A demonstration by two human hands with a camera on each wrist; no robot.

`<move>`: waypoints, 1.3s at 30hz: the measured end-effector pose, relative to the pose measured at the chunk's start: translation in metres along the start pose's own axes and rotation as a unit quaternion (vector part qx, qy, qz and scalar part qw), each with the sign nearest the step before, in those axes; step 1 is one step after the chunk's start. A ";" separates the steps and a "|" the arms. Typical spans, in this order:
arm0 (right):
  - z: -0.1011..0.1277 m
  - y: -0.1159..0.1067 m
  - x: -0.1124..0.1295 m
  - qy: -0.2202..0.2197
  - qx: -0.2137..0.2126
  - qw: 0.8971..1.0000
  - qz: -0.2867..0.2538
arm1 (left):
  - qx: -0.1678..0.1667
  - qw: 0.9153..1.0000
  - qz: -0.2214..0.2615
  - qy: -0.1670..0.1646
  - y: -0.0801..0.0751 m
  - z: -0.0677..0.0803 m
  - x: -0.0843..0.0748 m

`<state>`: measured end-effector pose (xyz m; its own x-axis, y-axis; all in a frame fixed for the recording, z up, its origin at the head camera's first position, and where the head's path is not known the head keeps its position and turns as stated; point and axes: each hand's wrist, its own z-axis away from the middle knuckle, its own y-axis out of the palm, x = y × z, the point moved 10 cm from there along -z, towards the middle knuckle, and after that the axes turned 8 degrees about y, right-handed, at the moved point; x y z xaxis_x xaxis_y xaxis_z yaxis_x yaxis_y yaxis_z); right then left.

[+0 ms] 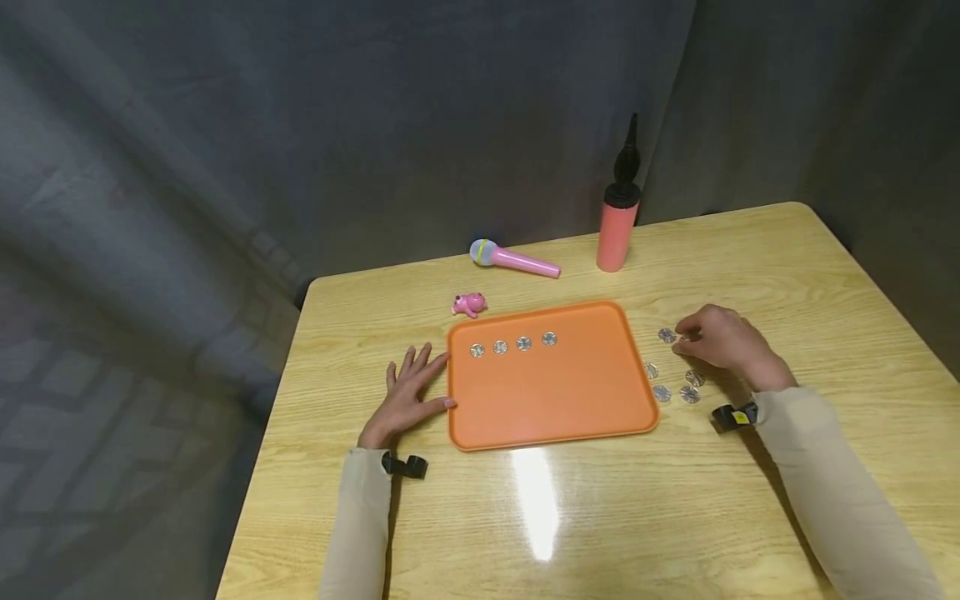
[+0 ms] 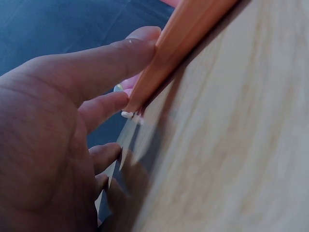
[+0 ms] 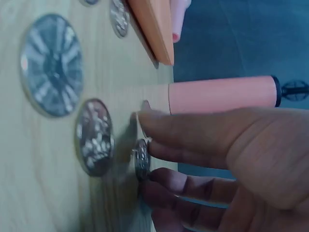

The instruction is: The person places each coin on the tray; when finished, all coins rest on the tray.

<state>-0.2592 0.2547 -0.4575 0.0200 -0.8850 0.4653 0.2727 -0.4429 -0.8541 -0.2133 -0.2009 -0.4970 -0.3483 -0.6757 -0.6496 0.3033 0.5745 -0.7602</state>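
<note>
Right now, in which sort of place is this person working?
Probably a staged recording corner: dark curtains hang behind a wood-grain table, and black wrist devices, perhaps cameras, are in view.

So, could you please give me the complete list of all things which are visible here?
Tray: 1, orange, on the table
Discs on the tray: 4, silver, in a row along its far side
Loose discs: at least 5, silver, on the table right of the tray; the right grip may hide more
Figurine: 1, pink, beyond the tray's far-left corner
Toy microphone: 1, pink with pale head, lying behind the tray
Pump: 1, pink and black, upright, right of the microphone
Table: 1, light wood, under everything
Curtain: dark grey, behind the table
Sleeves: 2, beige, on the forearms
Wrist devices: 2, black, one per wrist
Left grip: 1, at the tray's left edge
Right grip: 1, at the loose discs
</note>
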 end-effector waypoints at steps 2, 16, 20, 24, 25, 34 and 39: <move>0.001 0.000 0.004 -0.015 -0.006 1.000 0.013 | 0.000 1.000 0.001 -0.001 0.000 0.000 0.001; 0.003 0.000 0.019 -0.032 -0.030 0.994 0.098 | 0.000 1.000 0.009 0.001 0.000 -0.001 0.001; 0.001 -0.001 0.021 -0.031 -0.022 0.994 0.100 | 0.002 1.000 0.007 0.003 0.000 -0.001 0.000; -0.001 -0.001 0.018 -0.019 0.003 0.997 0.074 | 0.005 1.000 0.006 -0.002 0.000 -0.002 0.001; -0.002 0.000 0.017 -0.015 0.009 0.998 0.065 | 0.004 1.000 0.005 -0.002 0.000 -0.002 0.001; -0.007 0.000 0.008 0.007 0.034 0.999 0.021 | 0.003 1.000 0.002 -0.001 0.000 -0.002 0.000; -0.008 -0.002 0.003 0.013 0.025 0.999 0.016 | 0.002 1.000 0.006 -0.001 -0.001 -0.001 -0.001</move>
<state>-0.2676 0.2519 -0.4569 0.0046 -0.9022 0.4312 0.3206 -0.4071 -0.8552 -0.2140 -0.2003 -0.4958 -0.3425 -0.6704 -0.6582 0.3101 0.5807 -0.7527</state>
